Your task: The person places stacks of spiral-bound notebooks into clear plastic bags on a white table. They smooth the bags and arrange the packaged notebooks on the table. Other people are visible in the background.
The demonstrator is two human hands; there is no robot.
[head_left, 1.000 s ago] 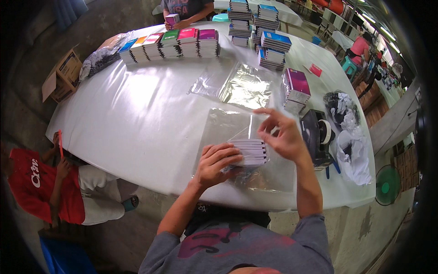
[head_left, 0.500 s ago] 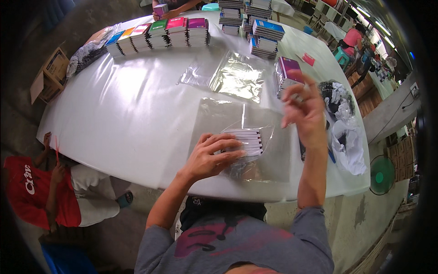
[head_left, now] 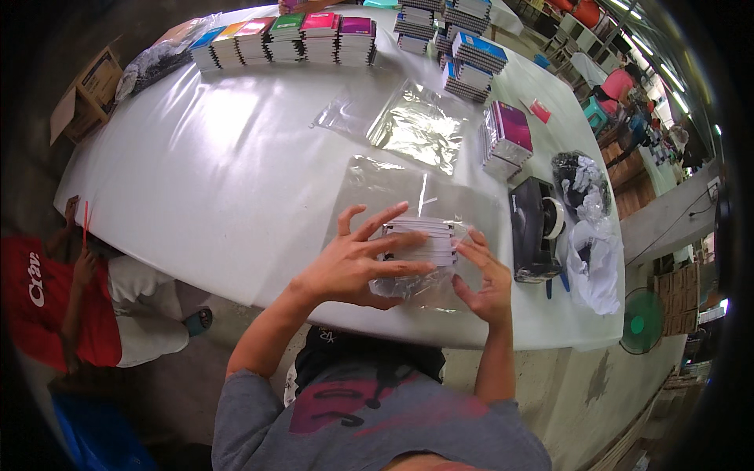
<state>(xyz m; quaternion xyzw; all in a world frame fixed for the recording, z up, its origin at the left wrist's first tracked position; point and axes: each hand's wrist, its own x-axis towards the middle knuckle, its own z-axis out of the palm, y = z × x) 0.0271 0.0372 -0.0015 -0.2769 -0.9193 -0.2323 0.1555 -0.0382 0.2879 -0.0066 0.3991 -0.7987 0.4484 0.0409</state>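
A small stack of notebooks (head_left: 441, 250) with white page edges showing lies on a clear plastic sheet (head_left: 357, 192) near the table's front edge. Some of the plastic is folded around the stack. My left hand (head_left: 369, 263) rests on top of it, fingers spread across the page edges. At the stack's right end is my right hand (head_left: 487, 281), its fingertips touching the plastic and its thumb held apart. Whether the right fingertips pinch any plastic is hard to see. Farther back lies a pile of shiny clear plastic sheets (head_left: 420, 125).
A black tape dispenser (head_left: 536, 231) stands right of the sheet, beside crumpled plastic (head_left: 593, 263). Purple-covered notebooks (head_left: 506, 133) stand behind it. Rows of colourful notebooks (head_left: 287, 39) and spiral-bound stacks (head_left: 471, 63) line the far side. A person in red (head_left: 59, 306) sits at left.
My right hand has come down from above the tape dispenser's side to the stack's right end. My left hand's fingers have spread wider over the stack. The view has shifted slightly.
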